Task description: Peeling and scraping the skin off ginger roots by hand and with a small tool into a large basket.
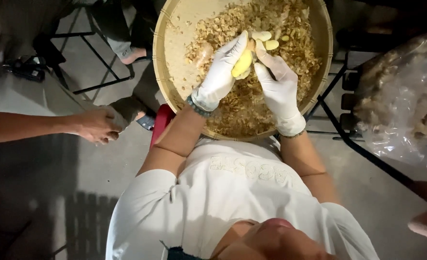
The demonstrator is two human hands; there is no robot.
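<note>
L hand (221, 70), white glove, fingers curled around a yellow peeled ginger piece (242, 64), pinching it from the left. R hand (277, 84), also gloved, fingers pressed together against the piece's right side; can't tell if a tool is in it. Both sit over a round woven bamboo tray (163, 72) heaped w/ peel scraps (245, 108). More pale peeled bits (266, 39) just above the fingertips. Another person's bare hand (95, 125) well apart, left. Plastic bag of ginger (401, 96) far right.

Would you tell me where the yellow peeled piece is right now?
In the head view, the yellow peeled piece sits between both gloved hands, above the round woven tray of peelings.
</note>
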